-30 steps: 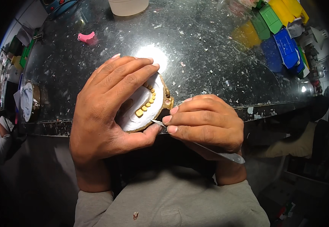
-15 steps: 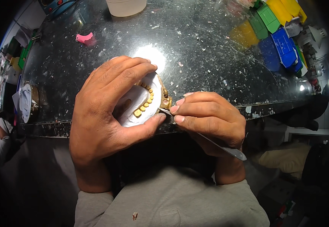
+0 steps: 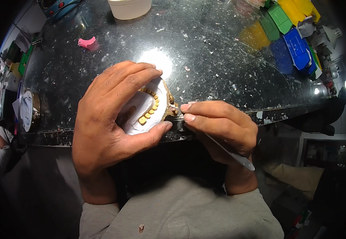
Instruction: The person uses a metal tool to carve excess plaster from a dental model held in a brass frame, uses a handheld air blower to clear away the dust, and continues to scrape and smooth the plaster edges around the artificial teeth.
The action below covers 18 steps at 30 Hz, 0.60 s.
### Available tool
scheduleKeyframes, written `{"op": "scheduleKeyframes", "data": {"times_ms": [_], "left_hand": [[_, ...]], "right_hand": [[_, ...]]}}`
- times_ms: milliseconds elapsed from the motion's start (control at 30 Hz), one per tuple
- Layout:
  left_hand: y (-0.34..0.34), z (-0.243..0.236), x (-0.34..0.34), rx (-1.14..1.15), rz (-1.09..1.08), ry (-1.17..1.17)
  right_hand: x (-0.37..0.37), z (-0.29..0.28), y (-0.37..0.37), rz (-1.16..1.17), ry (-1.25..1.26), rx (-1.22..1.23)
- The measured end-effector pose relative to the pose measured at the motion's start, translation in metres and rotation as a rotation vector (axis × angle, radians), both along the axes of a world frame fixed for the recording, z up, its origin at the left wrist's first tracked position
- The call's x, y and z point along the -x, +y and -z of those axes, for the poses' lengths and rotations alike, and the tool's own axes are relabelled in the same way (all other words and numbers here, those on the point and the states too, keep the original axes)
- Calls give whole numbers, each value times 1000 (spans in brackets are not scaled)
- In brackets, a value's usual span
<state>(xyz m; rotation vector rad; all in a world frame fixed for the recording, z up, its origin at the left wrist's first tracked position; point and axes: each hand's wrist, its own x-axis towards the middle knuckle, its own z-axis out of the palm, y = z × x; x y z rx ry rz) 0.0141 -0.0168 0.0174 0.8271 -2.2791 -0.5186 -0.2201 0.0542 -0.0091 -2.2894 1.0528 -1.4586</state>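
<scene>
My left hand wraps round a dental mould: white plaster inside a brass-coloured flask, with a curved row of yellow tooth-shaped pieces set in it. My fingers lie over its far and left rim and my thumb rests on the near rim. My right hand pinches a thin metal spatula, whose broad rounded end sticks out below my palm. The narrow tip reaches the right side of the flask, at its uneven fitting.
A second plaster-filled flask is at the bench's left edge. A pink piece, translucent tub and blue device stand at the back. Coloured bins line the right. Another person is partly visible far left.
My right hand and the spatula tip have moved up along the flask's rim, from the lower edge to the fitting on the right. My left hand has shifted only slightly with the mould.
</scene>
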Motion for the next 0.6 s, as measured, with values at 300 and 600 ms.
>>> {"op": "scheduleKeyframes", "data": {"times_ms": [300, 600], "left_hand": [[-17, -27, -30, -72, 261, -256], [32, -3, 2, 218, -269, -330]], "right_hand": [[7, 0, 3, -31, -286, -185], [5, 0, 1, -74, -211, -214]]}}
